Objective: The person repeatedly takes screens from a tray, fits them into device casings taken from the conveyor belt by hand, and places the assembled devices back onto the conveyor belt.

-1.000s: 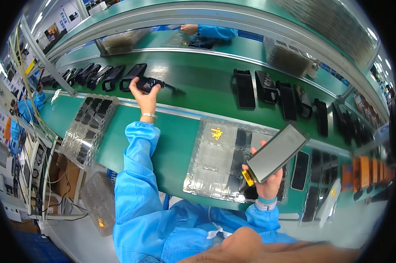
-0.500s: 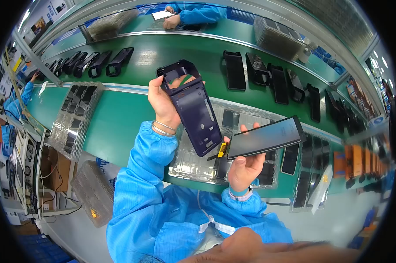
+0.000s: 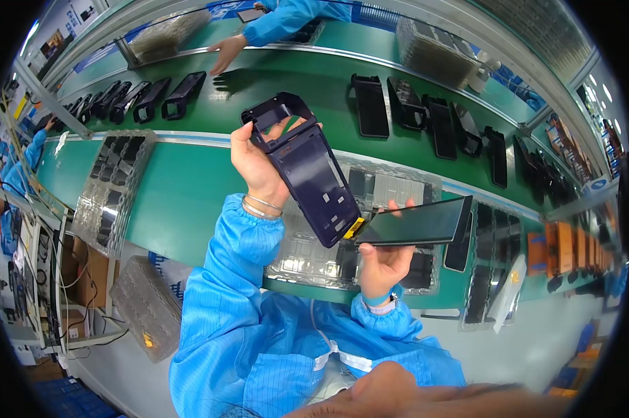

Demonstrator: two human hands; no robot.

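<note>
My left hand (image 3: 257, 167) grips the dark casing (image 3: 309, 171) by its open-framed end, and my right hand (image 3: 384, 270) cradles the screen (image 3: 419, 224) from beneath; both are held above the clear tray (image 3: 297, 263) near the front edge of the green surface (image 3: 182, 188). The casing looks light and stiff, safe to take by its frame. The screen seems slick and fragile, best held by its long edges, with the yellow tab (image 3: 354, 228) left unpulled. The screen's underside is hidden, and I can't tell whether tab and casing touch.
</note>
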